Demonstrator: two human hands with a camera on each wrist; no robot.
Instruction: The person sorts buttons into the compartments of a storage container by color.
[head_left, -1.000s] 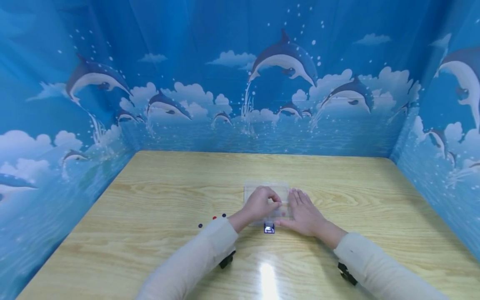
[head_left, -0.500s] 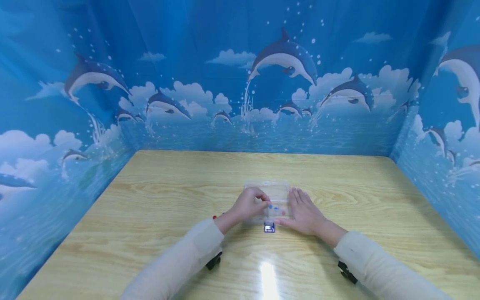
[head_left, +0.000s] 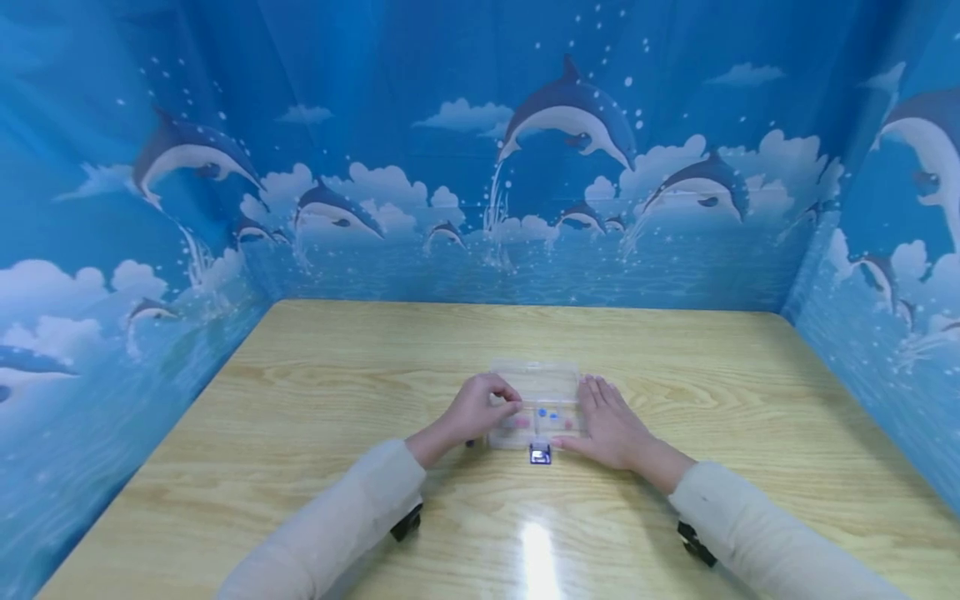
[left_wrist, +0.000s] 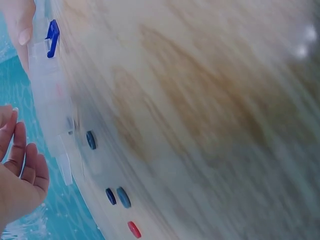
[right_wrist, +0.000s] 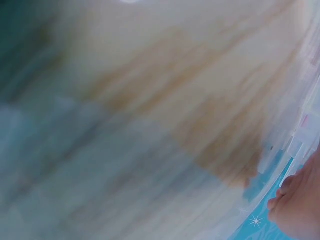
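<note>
A clear plastic box lies on the table with its lid folded back and a blue latch at the front. Blue pieces and a pinkish one sit in its right compartment; pink shows in the left. My left hand hovers by the left compartment, fingers loosely bent with thumb and index close together; I see nothing between them. My right hand rests flat against the box's right side. Dark blue button-like discs and a red disc lie left of the box.
The wood-grain table extends around the box. A blue dolphin-print curtain stands behind it and at both sides. A dark wrist camera sits under the left sleeve.
My left hand has moved left, from over the right compartment to the left one, uncovering the blue pieces. Its forearm now hides most loose discs in the head view. The right hand stays put.
</note>
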